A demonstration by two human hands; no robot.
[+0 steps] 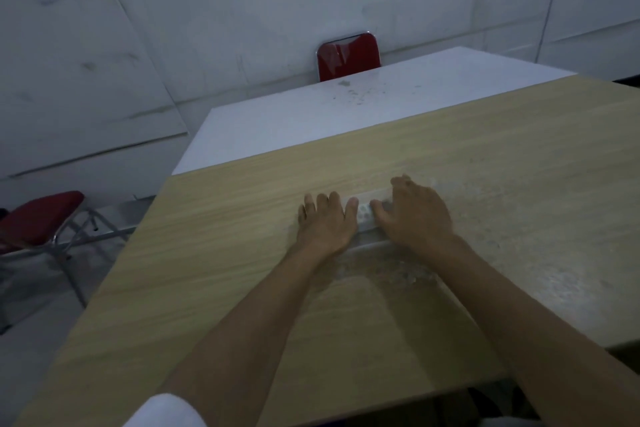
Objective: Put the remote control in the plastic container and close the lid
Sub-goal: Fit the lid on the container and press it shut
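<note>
Pressing down on the lid appears to be the step in hand: both hands lie palm-down on the clear plastic container (372,253) at the middle of the frame. The left hand (325,222) is spread flat, fingers splayed, gripping nothing. The right hand (414,215) is also open but with fingers slightly curled over the far right edge; whether they hook under a rim cannot be told.

To do it well, judged from this: keep weight even on both sides, work the pressure along the edges rather than the centre, and check each corner seats before letting go.

Remote control (367,210): a pale, long shape with faint rows of buttons, seen between the two thumbs, seemingly under the transparent lid, so likely already inside. Blur makes this uncertain.

Container: see-through, low, rectangular, its near part showing as a hazy glare patch between the forearms. It sits on the wood-grain tabletop (207,253), centre of frame. Whether the lid is fully latched cannot be told.

A white table (311,114) and a red chair (348,57) stand beyond, upper centre.
</note>
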